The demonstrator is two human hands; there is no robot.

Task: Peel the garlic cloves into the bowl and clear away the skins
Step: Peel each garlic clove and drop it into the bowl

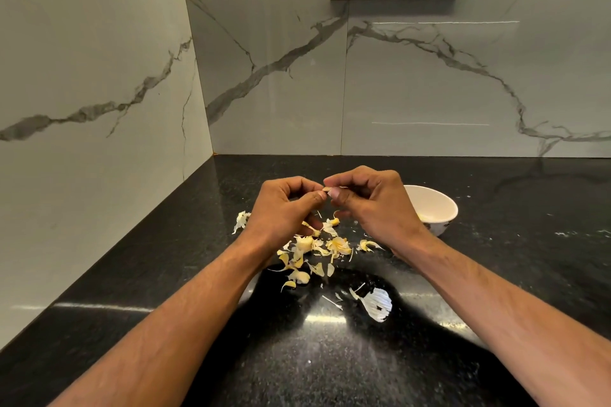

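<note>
Pinching what looks like a garlic clove (327, 189), left hand (284, 205), right hand (370, 205), papery skins (317, 251), round white bowl (436, 208)

Both hands, left hand (284, 205) and right hand (370, 201), pinch one garlic clove (326, 189) (skins (317, 248) scattered below).

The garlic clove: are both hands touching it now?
Touching. The head view shows the left hand and right hand pinching the garlic clove between fingertips.

Dim, warm light from above, glare streaks on the glossy black counter (132, 274), wide-angle bending at edges.
</note>
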